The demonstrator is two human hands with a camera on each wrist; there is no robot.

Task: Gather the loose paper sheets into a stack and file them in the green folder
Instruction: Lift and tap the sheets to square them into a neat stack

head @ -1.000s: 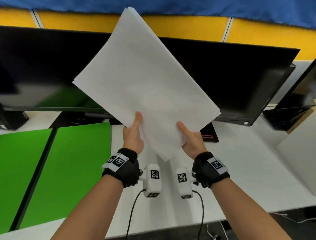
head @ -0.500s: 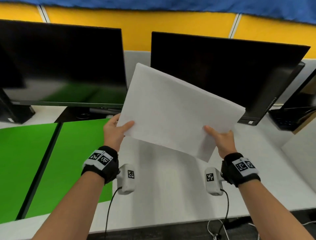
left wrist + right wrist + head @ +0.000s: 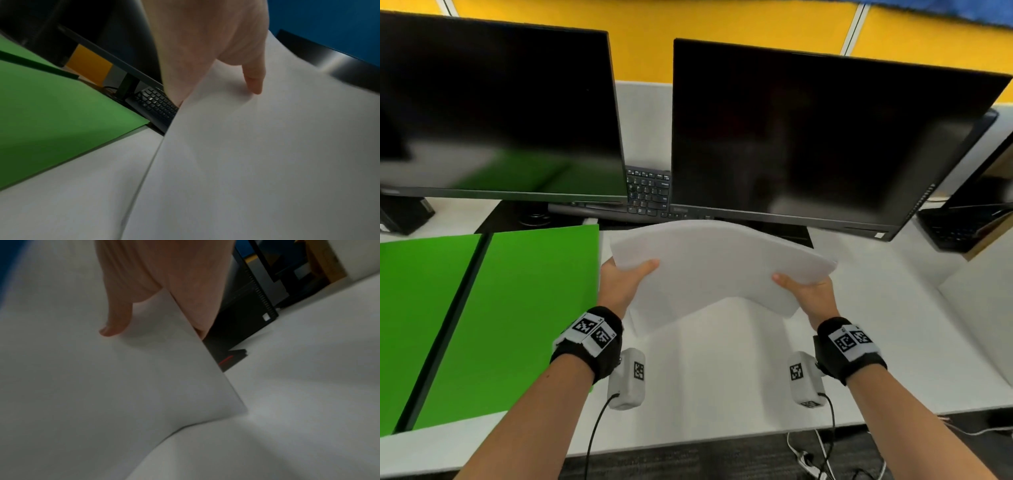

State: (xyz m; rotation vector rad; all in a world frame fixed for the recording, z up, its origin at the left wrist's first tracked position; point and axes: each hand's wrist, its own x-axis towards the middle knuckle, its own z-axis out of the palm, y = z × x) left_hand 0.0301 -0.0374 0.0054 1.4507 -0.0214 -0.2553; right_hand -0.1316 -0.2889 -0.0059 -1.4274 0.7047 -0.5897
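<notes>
A stack of white paper sheets [image 3: 717, 263] hangs just above the white desk, bowed upward in the middle. My left hand [image 3: 625, 277] pinches its left edge, thumb on top and fingers hidden beneath. My right hand [image 3: 808, 291] pinches the right edge the same way. The wrist views show each thumb pressed on the paper [image 3: 257, 146] [image 3: 102, 378]. The green folder [image 3: 493, 318] lies open and flat on the desk to the left of the stack, its dark spine running down the middle. Its right leaf [image 3: 51, 113] ends close beside my left hand.
Two dark monitors [image 3: 496, 113] [image 3: 808, 137] stand at the back of the desk, a black keyboard [image 3: 649, 193] between them. A laptop [image 3: 962, 222] sits at the far right. The white desk [image 3: 722, 370] runs under my hands to its front edge.
The stack came down from upright in front of the monitors to nearly flat just above the desk. My hands spread from its lower corner to its two side edges, and it now bows upward.
</notes>
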